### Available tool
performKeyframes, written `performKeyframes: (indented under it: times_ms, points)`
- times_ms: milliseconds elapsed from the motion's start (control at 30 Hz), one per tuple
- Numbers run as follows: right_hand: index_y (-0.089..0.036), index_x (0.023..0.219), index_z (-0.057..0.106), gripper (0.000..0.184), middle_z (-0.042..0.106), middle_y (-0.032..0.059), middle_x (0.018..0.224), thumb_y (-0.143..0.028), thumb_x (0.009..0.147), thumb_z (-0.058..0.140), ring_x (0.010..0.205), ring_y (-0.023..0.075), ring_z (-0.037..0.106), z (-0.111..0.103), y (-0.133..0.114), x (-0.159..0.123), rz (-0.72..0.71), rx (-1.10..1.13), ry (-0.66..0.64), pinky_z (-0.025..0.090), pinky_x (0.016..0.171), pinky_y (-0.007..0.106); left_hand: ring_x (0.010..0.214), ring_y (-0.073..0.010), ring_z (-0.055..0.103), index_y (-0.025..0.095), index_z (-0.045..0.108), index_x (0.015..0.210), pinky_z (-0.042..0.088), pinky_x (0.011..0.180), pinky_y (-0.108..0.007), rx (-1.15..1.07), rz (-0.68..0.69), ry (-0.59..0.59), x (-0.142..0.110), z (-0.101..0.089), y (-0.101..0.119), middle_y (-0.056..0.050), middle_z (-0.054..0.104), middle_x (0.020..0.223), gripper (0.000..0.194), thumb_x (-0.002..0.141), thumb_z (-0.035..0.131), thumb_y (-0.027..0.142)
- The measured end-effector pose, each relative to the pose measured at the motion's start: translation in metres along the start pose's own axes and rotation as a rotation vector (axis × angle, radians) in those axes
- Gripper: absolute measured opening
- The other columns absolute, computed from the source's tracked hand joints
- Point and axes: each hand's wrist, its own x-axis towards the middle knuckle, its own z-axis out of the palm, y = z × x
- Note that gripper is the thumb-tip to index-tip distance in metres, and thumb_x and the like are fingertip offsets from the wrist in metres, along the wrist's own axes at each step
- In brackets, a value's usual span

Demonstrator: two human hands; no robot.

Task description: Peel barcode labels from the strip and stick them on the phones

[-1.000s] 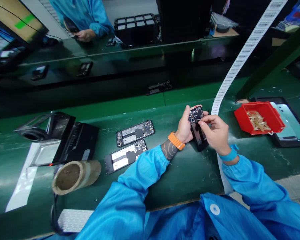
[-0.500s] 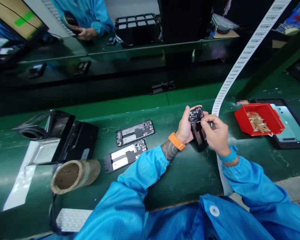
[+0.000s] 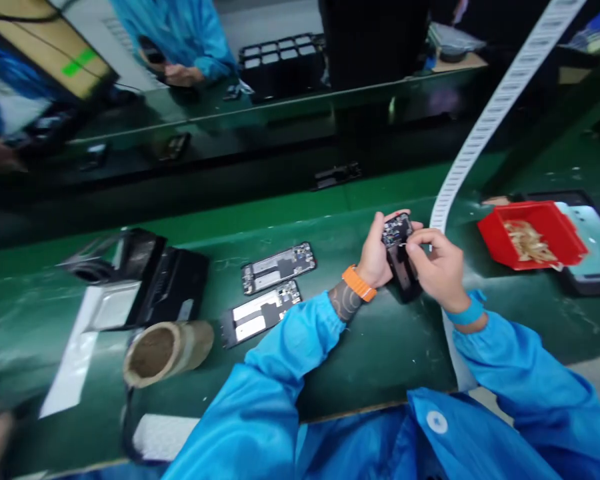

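Note:
My left hand [image 3: 374, 257] is closed around an opened phone [image 3: 404, 270], its circuit board showing at the upper end. Over the phone's right edge, my right hand [image 3: 439, 267] makes a pinch with thumb and forefinger. A tiny pale strip [image 3: 403, 245] shows at those fingertips, against the board; its kind is too small to make out. To the left of my left wrist, two more opened phones lie side by side on the green bench, one farther back [image 3: 280, 267] and one nearer [image 3: 260, 317], both with boards exposed.
A red bin [image 3: 570, 252] of pale thin pieces stands at right, partly over a tablet-like panel [image 3: 597, 230]. A barcode label strip [image 3: 500, 100] hangs beside my right hand. At left are a cardboard tube [image 3: 197, 343] and a black device [image 3: 187, 280]. A co-worker's hand [image 3: 183, 75] appears across the bench.
The view has shifted slightly, so the bench things appear farther right. My hands keep the same hold on the phone. Another person's blurred hand has appeared at the lower left edge.

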Motion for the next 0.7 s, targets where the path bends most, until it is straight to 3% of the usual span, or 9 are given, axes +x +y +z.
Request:
performKeyframes:
  times_ms: [333, 700]
  points:
    - [-0.024, 0.083, 0.065, 0.004, 0.068, 0.0028, 0.088, -0.025, 0.088, 0.065, 0.094, 0.0227, 0.064, -0.0011, 0.0006, 0.0010, 0.008, -0.005, -0.031, 0.050, 0.089, 0.041, 0.106, -0.0255, 0.072, 0.016, 0.070, 0.106, 0.052, 0.101, -0.040, 0.057, 0.019, -0.001, -0.0006, -0.0010, -0.0002, -0.011, 0.076, 0.101, 0.055, 0.101, 0.036, 0.060]
    - [-0.024, 0.083, 0.066, 0.005, 0.069, 0.0032, 0.088, -0.027, 0.087, 0.066, 0.094, 0.0231, 0.065, -0.0008, 0.0043, -0.0001, 0.017, -0.018, -0.036, 0.051, 0.087, 0.042, 0.105, -0.0255, 0.072, 0.015, 0.070, 0.105, 0.052, 0.099, -0.041, 0.013, 0.005, -0.001, -0.0018, 0.0009, -0.0006, -0.012, 0.076, 0.101, 0.053, 0.102, 0.035, 0.055]
